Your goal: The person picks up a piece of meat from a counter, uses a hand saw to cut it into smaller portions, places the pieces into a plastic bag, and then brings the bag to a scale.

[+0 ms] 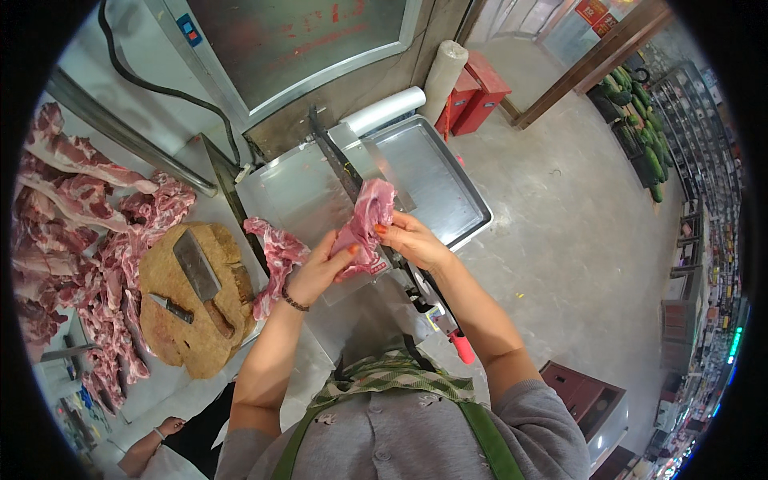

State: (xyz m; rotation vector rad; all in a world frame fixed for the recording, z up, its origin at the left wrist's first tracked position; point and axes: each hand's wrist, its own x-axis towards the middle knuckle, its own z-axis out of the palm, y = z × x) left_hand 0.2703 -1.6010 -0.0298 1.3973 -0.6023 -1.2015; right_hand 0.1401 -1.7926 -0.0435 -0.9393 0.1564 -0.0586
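My left hand (pixel 321 267) and my right hand (pixel 416 241) both grip one piece of raw meat (pixel 366 222), raised over a stainless steel work surface (pixel 282 186). The left holds its lower end and the right its right side. Beneath the meat runs a long dark metal bar (pixel 336 159), seemingly part of a lever-type cutter with a red handle (pixel 462 348) near my right forearm. The meat and hands hide the middle of the bar. A second raw cut (pixel 279 258) lies to the left, partly behind my left wrist.
A round wooden chopping block (pixel 171 264) holds a cleaver (pixel 197 264) and a small knife (pixel 172 308). Raw meat (pixel 66 222) is heaped at left. A steel tray (pixel 420 156) and plastic film roll (pixel 384 111) lie beyond the cutter. Another person's hand (pixel 172 425) shows lower left.
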